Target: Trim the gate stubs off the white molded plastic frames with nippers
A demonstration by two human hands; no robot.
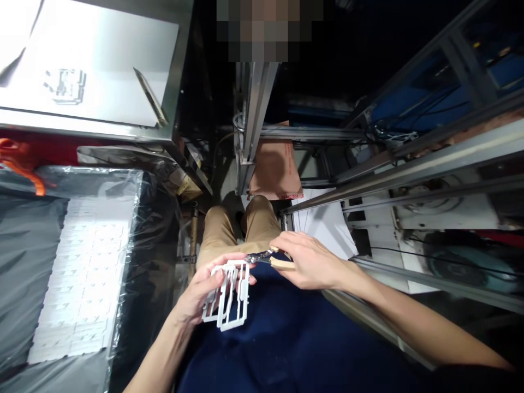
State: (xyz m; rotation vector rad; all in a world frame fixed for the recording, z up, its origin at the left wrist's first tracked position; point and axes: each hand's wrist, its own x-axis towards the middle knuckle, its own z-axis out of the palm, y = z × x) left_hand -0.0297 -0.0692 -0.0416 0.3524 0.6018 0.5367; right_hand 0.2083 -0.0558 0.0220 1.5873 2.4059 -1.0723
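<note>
White plastic frames (244, 292) with thin inner bars hang from my left hand (203, 285), whose fingers and thumb are closed on them above my lap. My right hand (308, 261) is wrapped round pliers (282, 264) with pale yellowish handles. The metal jaws point left and meet the top edge of the white frames, close to my left fingertips. Whether the jaws are closed on the plastic is too small to tell.
At the upper left, a metal table (123, 131) bears a white sheet, a small stack of white parts (67, 86) and a cutter knife (150, 98). Rows of white parts (82, 278) lie on plastic wrap at the left, near an orange-handled tool (22, 166). Metal rails (368, 188) cross the right.
</note>
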